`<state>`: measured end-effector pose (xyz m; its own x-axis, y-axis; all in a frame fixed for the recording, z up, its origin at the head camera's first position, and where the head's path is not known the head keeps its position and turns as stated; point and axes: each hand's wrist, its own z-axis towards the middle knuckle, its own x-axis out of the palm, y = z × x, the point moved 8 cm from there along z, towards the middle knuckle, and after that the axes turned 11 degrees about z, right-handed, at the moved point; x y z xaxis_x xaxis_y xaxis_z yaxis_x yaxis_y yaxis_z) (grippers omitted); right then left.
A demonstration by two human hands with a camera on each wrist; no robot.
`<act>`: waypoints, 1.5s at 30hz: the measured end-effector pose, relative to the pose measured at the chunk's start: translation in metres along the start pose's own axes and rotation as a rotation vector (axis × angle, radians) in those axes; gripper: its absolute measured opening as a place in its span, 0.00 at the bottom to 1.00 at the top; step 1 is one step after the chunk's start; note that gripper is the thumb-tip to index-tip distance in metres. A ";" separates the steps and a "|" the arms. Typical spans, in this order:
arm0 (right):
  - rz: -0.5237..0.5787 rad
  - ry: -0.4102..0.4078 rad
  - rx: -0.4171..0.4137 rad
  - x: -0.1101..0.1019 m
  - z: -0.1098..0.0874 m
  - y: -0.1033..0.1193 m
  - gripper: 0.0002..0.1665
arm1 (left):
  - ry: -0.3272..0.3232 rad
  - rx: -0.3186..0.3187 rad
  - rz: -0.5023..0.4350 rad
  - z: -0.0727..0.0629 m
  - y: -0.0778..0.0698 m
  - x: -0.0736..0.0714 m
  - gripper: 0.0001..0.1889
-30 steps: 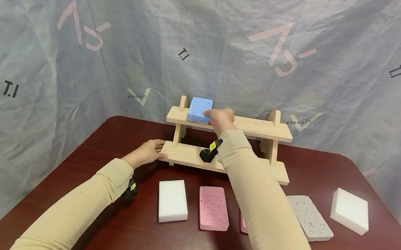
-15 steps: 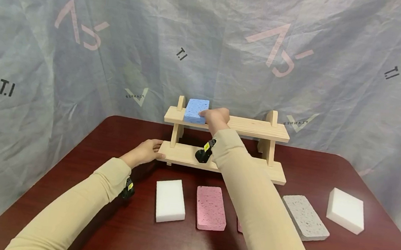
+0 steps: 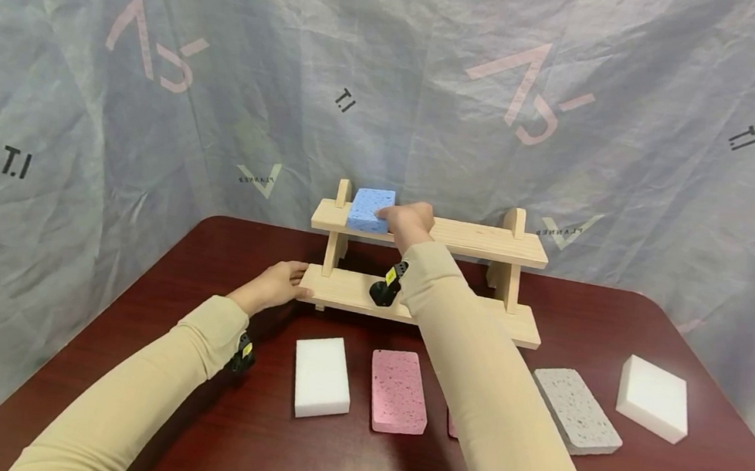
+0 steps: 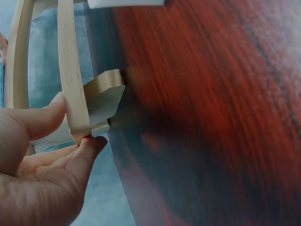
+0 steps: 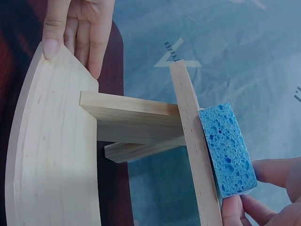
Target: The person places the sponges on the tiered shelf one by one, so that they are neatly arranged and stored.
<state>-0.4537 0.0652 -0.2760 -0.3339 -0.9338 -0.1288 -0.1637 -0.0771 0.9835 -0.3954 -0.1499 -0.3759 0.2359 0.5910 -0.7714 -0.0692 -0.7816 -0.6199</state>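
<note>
Picture the table [image 3: 254, 458] as a clock face with the person at six. Out towards ten, the left hand [image 3: 274, 286] grips the left end of the lower board [image 3: 337, 285], thumb on top and fingers curled around the end. It looks to me like a steadying hold, and it has not moved along the board over the last second. At eight lies a white block [image 3: 322, 377], apart from everything else.

Towards twelve stands the two-tier wooden rack [image 5: 141, 117]. On its upper board [image 3: 482, 238], just short of twelve and beside the left peg [image 3: 343, 193], is the blue sponge [image 3: 368, 205]. This is what has changed: a second ago its far edge sat higher, and now it lies lower and a touch nearer the peg. I'd judge it all but seated, though a thin dark line between sponge and board leaves me unable to say it touches all along.

The right hand [image 3: 413, 218] has not let go; it pinches the sponge's right side between thumb and fingertips, so I'd call the placing unfinished.

At six is a pink sponge [image 3: 399, 392]; towards five, a second pink piece [image 3: 453, 424] is mostly hidden by the right sleeve [image 3: 500, 389]. A grey speckled sponge [image 3: 577, 410] lies near four, and another white block [image 3: 654, 398] at three.
</note>
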 end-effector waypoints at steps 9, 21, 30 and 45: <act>-0.022 -0.006 -0.002 -0.003 -0.003 0.000 0.40 | 0.008 -0.005 -0.005 0.000 -0.001 0.002 0.35; -0.072 -0.018 -0.003 -0.005 -0.005 0.001 0.35 | 0.008 -0.007 0.000 -0.001 -0.002 0.001 0.35; -0.134 0.004 -0.024 -0.002 -0.007 0.005 0.34 | 0.012 -0.005 -0.009 -0.002 -0.002 0.000 0.35; -0.148 0.079 -0.024 0.000 -0.008 0.004 0.38 | 0.020 0.001 -0.024 -0.003 0.000 0.000 0.35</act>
<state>-0.4469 0.0625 -0.2710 -0.2333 -0.9360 -0.2634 -0.1832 -0.2237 0.9573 -0.3923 -0.1504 -0.3754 0.2568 0.6052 -0.7535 -0.0640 -0.7673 -0.6381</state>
